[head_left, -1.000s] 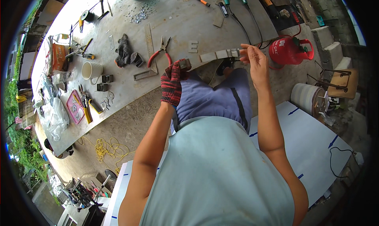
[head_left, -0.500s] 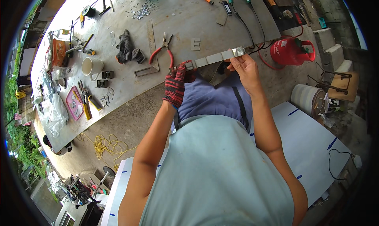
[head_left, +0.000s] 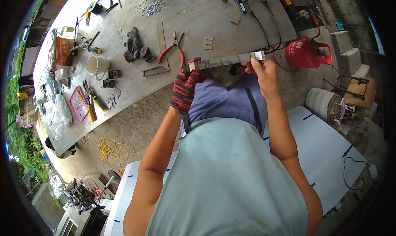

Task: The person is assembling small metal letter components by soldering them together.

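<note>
A long, narrow grey metal strip (head_left: 225, 60) with crosswise bends or score lines spans my two hands, over my lap at the table's front edge. Wearing a red-and-black striped glove, my left hand (head_left: 183, 89) is closed round its left end. My bare right hand (head_left: 265, 76) pinches the shiny right end between thumb and fingers. Just beyond the left hand, red-handled pliers (head_left: 181, 55) lie with jaws apart on the metal table (head_left: 140, 77). Beside them rest a metal square (head_left: 162, 38) and a flat three-pronged metal piece (head_left: 208, 43).
Left on the table are a dark glove (head_left: 132, 45), a white mug (head_left: 97, 66), a pink tray (head_left: 78, 102) and yellow-handled cutters (head_left: 89, 100). Small metal bits (head_left: 153, 7) lie farther back. A red gas cylinder (head_left: 305, 53) stands right; yellow cord (head_left: 109, 149) is on the floor.
The strip has turned slightly in my hands, so its faces catch the light differently. My right hand has shifted a little to the right and downward. Both hands keep hold.
</note>
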{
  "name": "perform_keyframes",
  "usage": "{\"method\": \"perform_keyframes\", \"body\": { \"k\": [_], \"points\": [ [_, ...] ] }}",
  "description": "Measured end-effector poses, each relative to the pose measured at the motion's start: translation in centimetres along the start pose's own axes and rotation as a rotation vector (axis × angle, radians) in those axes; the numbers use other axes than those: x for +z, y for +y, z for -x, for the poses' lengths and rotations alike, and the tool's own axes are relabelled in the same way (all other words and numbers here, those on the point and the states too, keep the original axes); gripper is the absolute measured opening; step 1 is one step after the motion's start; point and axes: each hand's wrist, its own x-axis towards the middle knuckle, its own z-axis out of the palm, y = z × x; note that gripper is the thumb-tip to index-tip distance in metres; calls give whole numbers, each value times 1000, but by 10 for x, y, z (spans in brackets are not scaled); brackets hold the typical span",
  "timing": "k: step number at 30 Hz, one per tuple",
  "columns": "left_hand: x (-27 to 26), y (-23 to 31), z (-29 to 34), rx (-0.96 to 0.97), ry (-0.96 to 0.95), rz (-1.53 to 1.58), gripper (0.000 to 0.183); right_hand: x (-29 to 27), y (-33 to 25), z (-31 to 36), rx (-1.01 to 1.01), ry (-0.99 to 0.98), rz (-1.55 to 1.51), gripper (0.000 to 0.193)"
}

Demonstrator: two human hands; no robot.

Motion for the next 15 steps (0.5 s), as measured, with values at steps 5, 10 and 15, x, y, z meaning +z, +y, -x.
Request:
{"method": "perform_keyframes", "body": {
  "k": [5, 10, 15],
  "points": [
    [-4, -16, -7, 3, 31, 60, 32, 4, -7, 13, -25, -37, -5, 18],
    [9, -10, -22, -53, 222, 219, 35, 12, -11, 33, 44, -138, -57, 24],
    [8, 22, -35, 35, 328, 179, 35, -4, -14, 51, 144, -534, 236, 42]
  ]
}}
